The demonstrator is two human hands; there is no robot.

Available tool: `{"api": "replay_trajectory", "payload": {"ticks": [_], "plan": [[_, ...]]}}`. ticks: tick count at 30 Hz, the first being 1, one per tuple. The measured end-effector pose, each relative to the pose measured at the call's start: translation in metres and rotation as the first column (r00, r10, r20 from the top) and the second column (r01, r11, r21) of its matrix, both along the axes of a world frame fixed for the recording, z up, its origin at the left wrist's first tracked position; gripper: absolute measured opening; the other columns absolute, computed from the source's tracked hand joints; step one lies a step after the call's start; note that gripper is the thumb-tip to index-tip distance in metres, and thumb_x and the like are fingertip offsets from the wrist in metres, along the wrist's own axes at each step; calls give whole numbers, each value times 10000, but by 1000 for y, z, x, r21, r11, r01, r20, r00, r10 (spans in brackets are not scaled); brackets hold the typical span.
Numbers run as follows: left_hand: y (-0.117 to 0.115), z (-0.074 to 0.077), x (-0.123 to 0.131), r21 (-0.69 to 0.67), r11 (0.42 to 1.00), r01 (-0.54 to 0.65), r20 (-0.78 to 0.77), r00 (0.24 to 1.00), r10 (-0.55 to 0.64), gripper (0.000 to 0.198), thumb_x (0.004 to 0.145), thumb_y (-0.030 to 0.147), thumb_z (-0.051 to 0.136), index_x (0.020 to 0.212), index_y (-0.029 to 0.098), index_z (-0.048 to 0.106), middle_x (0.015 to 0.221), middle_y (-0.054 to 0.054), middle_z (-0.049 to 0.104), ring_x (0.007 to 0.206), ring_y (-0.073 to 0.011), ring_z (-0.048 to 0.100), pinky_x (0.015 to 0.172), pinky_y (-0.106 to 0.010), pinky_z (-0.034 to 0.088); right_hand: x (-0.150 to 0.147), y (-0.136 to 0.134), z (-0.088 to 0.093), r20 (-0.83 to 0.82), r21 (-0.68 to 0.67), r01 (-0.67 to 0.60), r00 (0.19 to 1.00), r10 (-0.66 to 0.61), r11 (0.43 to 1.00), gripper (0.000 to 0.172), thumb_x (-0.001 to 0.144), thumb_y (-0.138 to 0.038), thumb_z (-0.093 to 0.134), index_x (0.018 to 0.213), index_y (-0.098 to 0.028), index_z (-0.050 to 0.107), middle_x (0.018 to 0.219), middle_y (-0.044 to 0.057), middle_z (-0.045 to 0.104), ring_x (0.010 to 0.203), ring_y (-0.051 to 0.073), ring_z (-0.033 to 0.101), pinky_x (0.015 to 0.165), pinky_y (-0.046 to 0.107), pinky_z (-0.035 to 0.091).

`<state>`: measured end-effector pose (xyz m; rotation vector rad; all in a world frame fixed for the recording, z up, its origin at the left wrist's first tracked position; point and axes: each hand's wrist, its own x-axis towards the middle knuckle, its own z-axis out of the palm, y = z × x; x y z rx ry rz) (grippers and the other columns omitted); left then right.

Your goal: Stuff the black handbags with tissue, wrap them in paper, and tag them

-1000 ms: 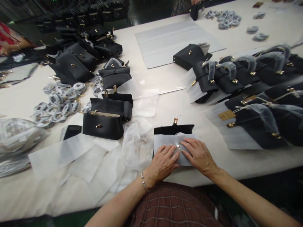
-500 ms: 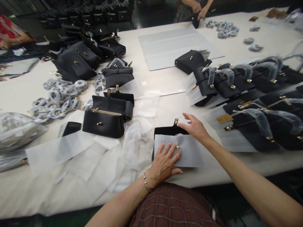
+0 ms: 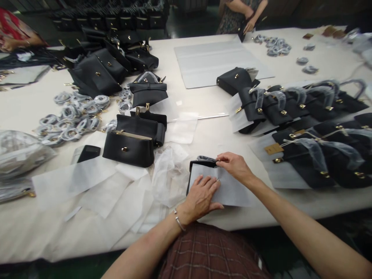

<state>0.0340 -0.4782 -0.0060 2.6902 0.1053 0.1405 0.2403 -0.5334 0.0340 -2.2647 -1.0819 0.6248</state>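
Directly before me on the table lies a black handbag point(image 3: 195, 166), mostly hidden by a sheet of pale tissue paper point(image 3: 235, 192) over its front. My left hand point(image 3: 202, 193) rests flat on this paper, fingers stretched out. A small metal clasp part point(image 3: 217, 179) shows through the paper by its fingertips. At the bag's top edge, my right hand point(image 3: 232, 164) pinches the bag's flap at its metal tab, fingers closed. The flap leans toward me, and a plastic-wrapped handle point(image 3: 205, 158) shows behind it.
Several black handbags with wrapped handles point(image 3: 305, 151) stand in rows at right. Open bags point(image 3: 128, 149), loose white paper point(image 3: 107, 193) and a heap of wrapped straps point(image 3: 69, 116) lie at left. Co-workers' hands point(image 3: 249, 25) show at the far edge.
My right hand has gone from open beside the raised metal tab to pinching it. The flap has tipped toward me, showing the wrapped handle behind. My left hand stays on the paper.
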Motion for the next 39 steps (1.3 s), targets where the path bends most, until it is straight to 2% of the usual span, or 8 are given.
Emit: {"api": "replay_trajectory", "payload": {"ticks": [4, 8, 14, 19, 21, 25, 30, 39], "plan": [[-10, 2, 2, 113, 993, 20, -6, 1000, -20, 730, 852, 683, 537, 1388, 194, 452, 1516, -143, 402, 1388, -325, 370, 1138, -501, 289, -2, 5, 4, 52, -4, -47, 998, 47, 999, 139, 810, -215, 641, 899, -234, 746, 944, 12, 754, 909, 194, 687, 869, 305, 497], [-15, -7, 5, 95, 995, -2, -12, 1000, 3, 727, 845, 682, 549, 1406, 233, 440, 1491, -141, 430, 1394, -344, 366, 1139, -521, 285, -7, 7, 10, 72, -9, -101, 992, 101, 995, 128, 805, -216, 642, 865, -241, 753, 905, 12, 757, 871, 200, 684, 843, 306, 491], [-3, -4, 3, -179, 984, -16, -1, 1000, 16, 465, 965, 528, 484, 1333, 244, 481, 1399, -79, 528, 1367, -268, 412, 1164, -496, 285, -26, -14, 8, 11, 46, -84, 996, 84, 995, 152, 776, -213, 638, 863, -255, 755, 952, 23, 759, 923, 226, 682, 905, 339, 493], [10, 18, 13, -380, 887, -264, -123, 964, 235, 201, 960, 211, 510, 1158, 174, 508, 1140, -67, 600, 1029, -187, 612, 929, -344, 513, -30, -30, -5, -147, 115, 93, 986, -75, 989, 194, 783, -333, 628, 908, -260, 756, 923, 5, 762, 868, 225, 704, 875, 360, 531], [11, 26, 22, -304, 906, -294, -190, 951, 245, 172, 950, 208, 523, 1118, 170, 522, 1141, -71, 572, 940, -184, 625, 835, -323, 539, -33, -36, -15, -214, 144, 185, 965, -152, 972, 236, 764, -377, 637, 918, -240, 751, 930, 21, 760, 863, 231, 703, 861, 367, 540], [1, 34, 43, -63, 980, -189, -294, 942, 163, 214, 970, 232, 479, 1165, 162, 533, 1083, -78, 598, 891, -226, 636, 789, -369, 544, -47, -49, -39, -340, 207, 361, 898, -279, 909, 360, 755, -467, 636, 976, -199, 732, 1018, 72, 746, 949, 253, 689, 926, 407, 525], [-13, 36, 59, 90, 981, -173, -323, 927, 193, 278, 964, 74, 360, 1150, 99, 565, 1007, -128, 639, 912, -258, 649, 778, -405, 541, -56, -52, -57, -434, 290, 476, 838, -330, 830, 400, 745, -505, 646, 972, -189, 738, 1057, 96, 740, 1012, 274, 675, 988, 438, 497], [-20, -9, 71, 353, 915, -194, -233, 929, 287, 364, 889, 51, 478, 1224, 100, 612, 1089, -168, 667, 998, -302, 644, 780, -399, 546, -50, -41, -76, -475, 423, 522, 824, -309, 740, 328, 693, -485, 679, 850, -216, 784, 920, 94, 762, 902, 313, 713, 843, 416, 579]]}}
